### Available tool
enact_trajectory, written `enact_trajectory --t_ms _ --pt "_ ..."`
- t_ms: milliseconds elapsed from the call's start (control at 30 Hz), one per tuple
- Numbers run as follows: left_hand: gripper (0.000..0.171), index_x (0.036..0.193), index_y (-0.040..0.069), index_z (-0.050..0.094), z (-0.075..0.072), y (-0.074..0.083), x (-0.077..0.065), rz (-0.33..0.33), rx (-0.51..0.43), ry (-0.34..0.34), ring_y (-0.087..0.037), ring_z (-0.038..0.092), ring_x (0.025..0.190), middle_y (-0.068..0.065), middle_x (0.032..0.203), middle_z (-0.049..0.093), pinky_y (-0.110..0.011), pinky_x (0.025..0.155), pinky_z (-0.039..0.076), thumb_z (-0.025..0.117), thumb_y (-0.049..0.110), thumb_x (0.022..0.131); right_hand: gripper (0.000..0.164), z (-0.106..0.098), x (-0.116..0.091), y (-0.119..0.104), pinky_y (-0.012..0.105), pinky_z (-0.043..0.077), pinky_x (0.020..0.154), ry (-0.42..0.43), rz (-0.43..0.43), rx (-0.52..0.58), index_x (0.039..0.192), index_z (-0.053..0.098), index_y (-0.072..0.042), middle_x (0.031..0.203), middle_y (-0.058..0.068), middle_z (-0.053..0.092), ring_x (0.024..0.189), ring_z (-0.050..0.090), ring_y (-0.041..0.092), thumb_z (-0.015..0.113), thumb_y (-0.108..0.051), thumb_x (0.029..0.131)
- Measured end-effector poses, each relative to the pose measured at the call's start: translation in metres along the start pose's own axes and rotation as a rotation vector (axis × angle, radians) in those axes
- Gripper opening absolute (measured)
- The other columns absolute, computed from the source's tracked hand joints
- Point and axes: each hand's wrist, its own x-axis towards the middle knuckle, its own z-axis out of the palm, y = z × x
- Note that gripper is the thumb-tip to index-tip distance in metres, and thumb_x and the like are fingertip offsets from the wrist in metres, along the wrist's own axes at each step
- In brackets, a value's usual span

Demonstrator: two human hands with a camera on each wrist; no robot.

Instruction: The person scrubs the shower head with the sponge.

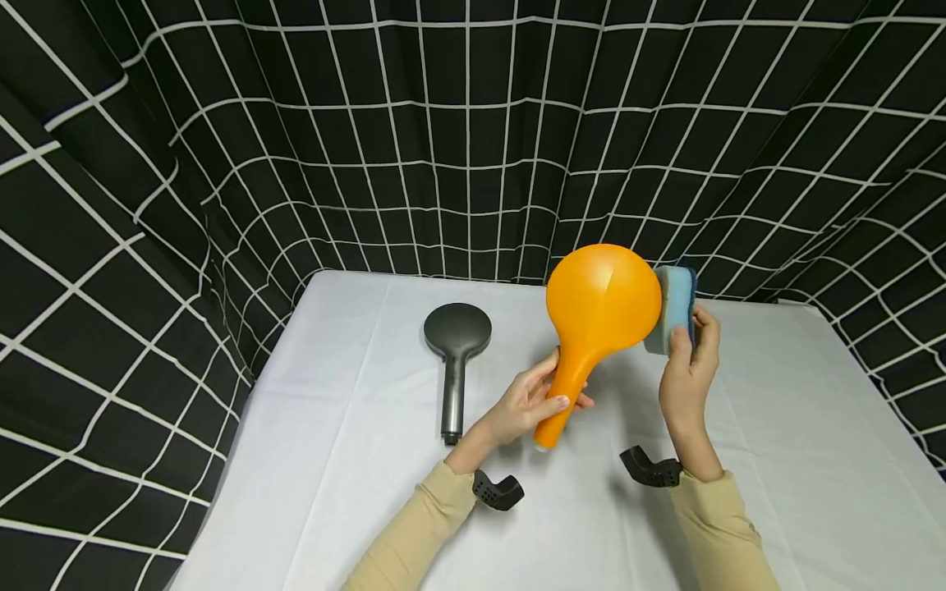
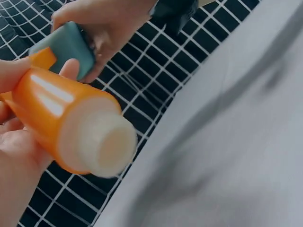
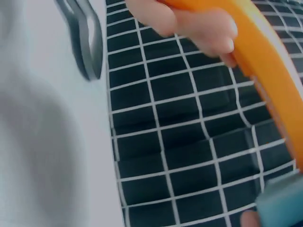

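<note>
An orange shower head (image 1: 604, 300) is held up above the table, its round head tilted away to the upper right. My left hand (image 1: 526, 400) grips its handle, thumb across the front. The handle's pale, hollow threaded end (image 2: 113, 146) points toward the left wrist camera. In my right hand (image 1: 689, 382) is a blue sponge (image 1: 676, 308) with a darker outer layer, pinched between thumb and fingers. The sponge touches the right rim of the orange head, as the right wrist view also shows at its lower right corner.
A dark grey shower head (image 1: 457, 328) lies on the white-covered table (image 1: 347, 460), left of my hands, handle toward me. Black curtains with a white grid (image 1: 443, 139) surround the table at the back and sides. Black wrist mounts (image 1: 498, 491) sit at both cuffs.
</note>
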Motion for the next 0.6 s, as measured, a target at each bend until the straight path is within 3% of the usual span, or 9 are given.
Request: enact_trajectory --t_ms 100,167,300,367,467,600 --pt "0.068 0.146 -0.004 0.009 0.001 0.003 0.001 -0.024 0.059 0.003 -0.053 0.053 0.093 -0.037 0.119 0.040 -0.055 0.087 0.044 0.040 -0.021 0.088 0.036 -0.006 0.006 0.002 0.025 0.037 0.077 -0.010 0.084 -0.006 0.130 0.045 -0.010 0.114 -0.002 0.045 0.095 0.044 0.013 0.032 -0.018 0.098" --pt "0.068 0.145 -0.007 0.006 0.003 0.007 -0.001 -0.051 0.091 0.001 -0.053 0.052 0.092 -0.038 0.118 0.041 -0.046 0.087 0.048 0.040 -0.021 0.088 0.036 -0.008 0.014 -0.002 0.026 0.037 0.078 -0.018 0.090 -0.027 0.130 0.048 -0.011 0.116 -0.002 0.045 0.096 0.044 0.013 0.033 -0.021 0.098" --pt "0.068 0.143 -0.010 0.003 0.007 0.018 0.000 -0.097 0.116 -0.004 -0.057 0.049 0.093 -0.040 0.112 0.043 -0.027 0.083 0.047 0.041 -0.020 0.088 0.033 -0.013 0.030 -0.015 0.025 0.035 0.079 -0.029 -0.014 -0.110 0.127 0.053 -0.012 0.120 0.004 0.050 0.097 0.044 0.014 0.041 -0.020 0.097" --pt "0.068 0.143 -0.010 0.003 0.007 0.020 0.000 -0.103 0.115 0.004 -0.057 0.048 0.093 -0.041 0.112 0.043 -0.023 0.081 0.046 0.041 -0.020 0.088 0.033 -0.015 0.035 -0.020 0.025 0.037 0.079 -0.042 -0.053 -0.133 0.127 0.055 -0.013 0.121 0.006 0.052 0.097 0.045 0.015 0.043 -0.020 0.097" --pt "0.069 0.144 -0.008 0.003 0.005 0.016 -0.001 -0.091 0.132 0.027 -0.055 0.050 0.093 -0.039 0.119 0.042 -0.028 0.080 0.048 0.042 -0.019 0.088 0.034 -0.016 0.033 -0.019 0.025 0.038 0.078 -0.059 -0.062 -0.150 0.128 0.054 -0.012 0.121 0.007 0.052 0.096 0.046 0.015 0.043 -0.021 0.097" --pt "0.070 0.146 -0.004 0.005 0.002 0.009 -0.003 -0.053 0.146 0.038 -0.051 0.052 0.092 -0.035 0.127 0.038 -0.046 0.083 0.048 0.043 -0.018 0.089 0.035 -0.020 0.016 -0.009 0.024 0.038 0.075 -0.076 0.016 -0.198 0.128 0.052 -0.008 0.117 0.005 0.052 0.094 0.047 0.012 0.038 -0.022 0.099"
